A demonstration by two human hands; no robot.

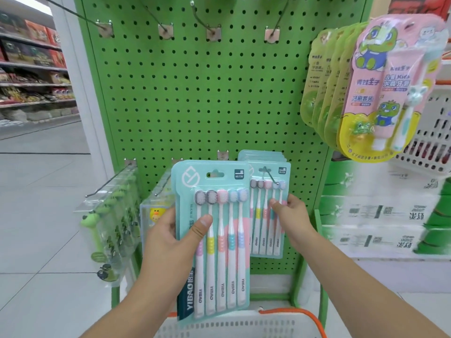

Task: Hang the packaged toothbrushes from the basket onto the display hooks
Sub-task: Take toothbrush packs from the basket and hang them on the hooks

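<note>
A teal five-brush toothbrush pack [214, 242] is gripped by the left hand [170, 240], thumb across its front, in front of the green pegboard [195, 106]. A hanging toothbrush pack [267, 211] on the lower display hook [269, 175] is pinched by the right hand [290, 213]. The white basket [219, 325] is seen below.

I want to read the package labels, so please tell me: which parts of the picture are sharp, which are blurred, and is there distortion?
Head view: the toothbrush pack gripped by the left hand is sharp, its print readable; the right edge is smeared, blurring the stacked cartons; the wide lens bends the pegboard edges; lighting is even, with soft glare on the kids' toothbrush set.
</note>
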